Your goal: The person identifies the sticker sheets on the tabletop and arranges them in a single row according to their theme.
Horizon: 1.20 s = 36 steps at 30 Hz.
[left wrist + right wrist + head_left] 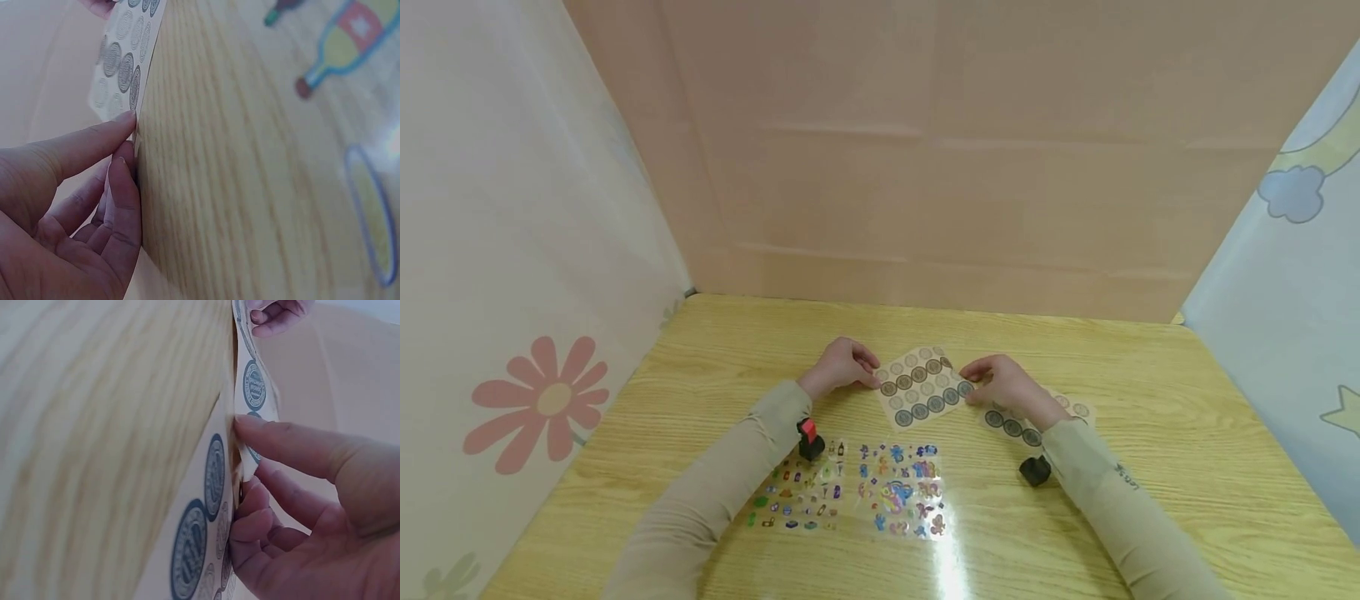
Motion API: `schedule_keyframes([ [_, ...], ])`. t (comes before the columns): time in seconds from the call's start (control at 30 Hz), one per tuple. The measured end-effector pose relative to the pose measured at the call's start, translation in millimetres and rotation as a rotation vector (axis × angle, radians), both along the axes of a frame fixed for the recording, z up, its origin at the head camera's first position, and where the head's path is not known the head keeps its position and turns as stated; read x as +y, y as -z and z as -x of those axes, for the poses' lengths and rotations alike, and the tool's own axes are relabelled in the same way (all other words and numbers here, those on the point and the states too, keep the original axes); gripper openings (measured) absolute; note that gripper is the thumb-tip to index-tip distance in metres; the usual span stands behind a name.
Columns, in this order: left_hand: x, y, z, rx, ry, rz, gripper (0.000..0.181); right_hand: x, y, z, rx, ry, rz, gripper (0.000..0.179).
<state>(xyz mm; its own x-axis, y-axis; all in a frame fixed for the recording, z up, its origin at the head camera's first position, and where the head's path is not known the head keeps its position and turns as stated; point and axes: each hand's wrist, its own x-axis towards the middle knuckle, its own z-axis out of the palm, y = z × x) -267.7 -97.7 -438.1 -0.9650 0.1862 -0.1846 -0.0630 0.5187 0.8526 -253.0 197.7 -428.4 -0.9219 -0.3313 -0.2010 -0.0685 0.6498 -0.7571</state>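
A pale sheet of round coin-like stickers (pixel 922 385) is stretched between both hands, slightly tilted to the table's edges. My left hand (pixel 841 367) pinches its left edge, and the left wrist view shows the thumb (pixel 109 134) on top with fingers curled beneath. At the opposite edge, my right hand (pixel 1006 387) pinches the sheet's corner between thumb (pixel 284 440) and fingers. A second sheet of round stickers (pixel 194 547) lies under the right hand and wrist, which partly hide it in the head view.
Two clear sheets lie nearer on the wooden table (pixel 1000 550): one with small bottle and food pictures (pixel 805 504), one with colourful cartoon figures (pixel 898 492). A pinkish sheet wall (pixel 925 208) stands behind the table, with patterned curtains at both sides.
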Motion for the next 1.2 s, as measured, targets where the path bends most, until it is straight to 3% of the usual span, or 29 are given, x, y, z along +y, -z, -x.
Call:
schedule_keyframes([
  [0.33, -0.9, 4.8, 1.9, 0.013, 0.006, -0.001, 0.024, -2.8, -1.3, 1.6, -0.077, -0.066, 0.033, 0.036],
  [0.63, 0.7, 2.0, 1.6, -0.008, -0.003, 0.013, 0.025, -6.4, -8.6, 3.2, -0.154, -0.088, 0.073, 0.037],
  [0.83, 2.1, 2.4, 2.8, -0.017, -0.006, 0.014, 0.026, -14.5, -7.9, 1.7, -0.232, -0.104, 0.289, 0.043],
  [1.0, 3.0, 3.2, 3.3, -0.036, -0.014, -0.014, 0.026, -19.2, -5.8, 1.2, -0.305, -0.066, 0.439, 0.048],
  [1.2, 2.0, 3.1, 2.9, -0.025, -0.014, -0.018, 0.026, -19.1, -5.1, 2.2, -0.334, 0.003, 0.583, 0.047],
])
